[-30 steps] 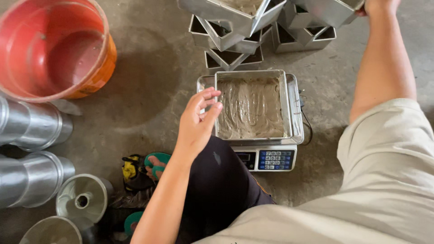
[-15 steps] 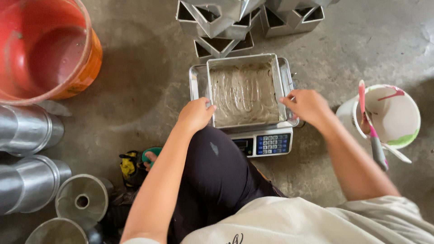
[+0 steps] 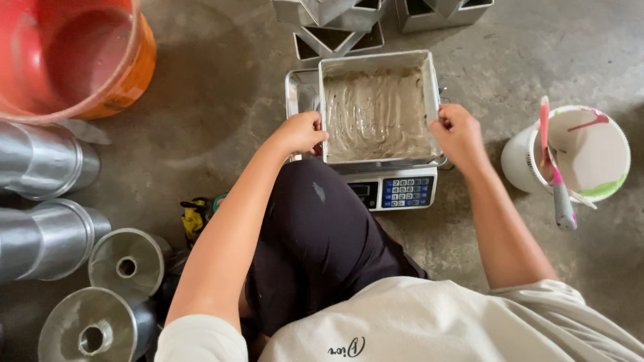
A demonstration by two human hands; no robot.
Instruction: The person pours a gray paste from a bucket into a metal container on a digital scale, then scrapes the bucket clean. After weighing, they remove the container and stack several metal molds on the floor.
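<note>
A square metal pan [image 3: 378, 112] filled with smeared beige batter sits on a digital scale [image 3: 394, 189] on the concrete floor. My left hand [image 3: 300, 133] grips the pan's left rim near its front corner. On the opposite side, my right hand [image 3: 457, 131] holds the right rim. The scale's steel platform [image 3: 300, 92] shows to the left of the pan.
A white bucket [image 3: 590, 155] with a pink-handled spatula [image 3: 555, 175] stands at the right. An orange-red tub [image 3: 74, 57] is at the upper left. Metal tube moulds [image 3: 47, 194] lie at the left, and empty square pans [image 3: 349, 27] are stacked behind the scale.
My right arm came down from the stacked pans at the back to the pan's right rim. My left hand closed on the left rim. The view shifted toward the right.
</note>
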